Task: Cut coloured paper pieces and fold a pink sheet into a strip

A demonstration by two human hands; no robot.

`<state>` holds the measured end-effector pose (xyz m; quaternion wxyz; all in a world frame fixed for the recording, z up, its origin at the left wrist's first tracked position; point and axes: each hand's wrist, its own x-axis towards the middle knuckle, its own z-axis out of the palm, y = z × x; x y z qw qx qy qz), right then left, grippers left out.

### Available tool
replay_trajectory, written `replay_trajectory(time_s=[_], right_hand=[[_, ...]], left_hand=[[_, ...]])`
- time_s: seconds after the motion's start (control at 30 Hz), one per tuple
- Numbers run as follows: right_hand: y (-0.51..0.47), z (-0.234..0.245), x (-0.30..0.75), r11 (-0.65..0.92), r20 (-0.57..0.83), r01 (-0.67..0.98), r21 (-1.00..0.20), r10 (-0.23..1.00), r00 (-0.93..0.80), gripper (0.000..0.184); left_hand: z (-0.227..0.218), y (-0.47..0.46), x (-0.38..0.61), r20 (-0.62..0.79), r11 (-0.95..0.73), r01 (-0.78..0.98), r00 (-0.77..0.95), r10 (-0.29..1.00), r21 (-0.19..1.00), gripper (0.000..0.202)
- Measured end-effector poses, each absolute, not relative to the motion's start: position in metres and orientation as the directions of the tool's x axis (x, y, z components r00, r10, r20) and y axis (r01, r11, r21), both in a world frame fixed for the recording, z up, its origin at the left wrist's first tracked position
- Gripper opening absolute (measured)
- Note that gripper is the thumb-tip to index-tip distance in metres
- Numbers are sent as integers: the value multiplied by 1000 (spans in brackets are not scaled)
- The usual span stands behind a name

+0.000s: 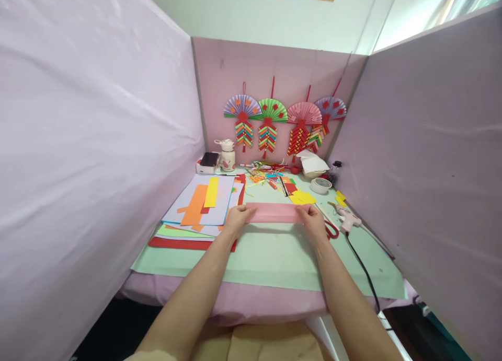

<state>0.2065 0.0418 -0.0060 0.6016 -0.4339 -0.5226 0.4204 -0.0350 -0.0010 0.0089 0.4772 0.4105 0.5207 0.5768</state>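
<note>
A strip of pink paper (276, 213) stretches level between my two hands, a little above the green table cover, with a lengthwise crease along it. Its left end is pinched in my left hand (237, 218), thumb on top. At the other end my right hand (311, 218) grips the paper in the same way. Just past my right hand lie the red handles of a pair of scissors (332, 229), partly covered by that hand. Left of my left hand is a stack of coloured paper sheets (188, 230), topped by orange and yellow pieces (210, 192).
A glue gun (348, 218) with a black cord lies at the right, near a roll of tape (320, 185). Paper scraps (270, 173), a white bottle (227, 156) and a phone (209, 159) are at the back. Several paper fan ornaments (272, 110) hang on the pink partition.
</note>
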Motion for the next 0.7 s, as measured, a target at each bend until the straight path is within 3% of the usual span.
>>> replay_trajectory(time_s=[0.37,0.7], right_hand=[[41,-7,204,263,256,-67,-963,962,95,30],[44,-12,204,237,234,-13,-971,964,126,32]], left_hand=[[10,-4,-37,49,-61,-55,-198,979,997,52],[7,-4,-38,237,-187,214,-242,941,959,29]])
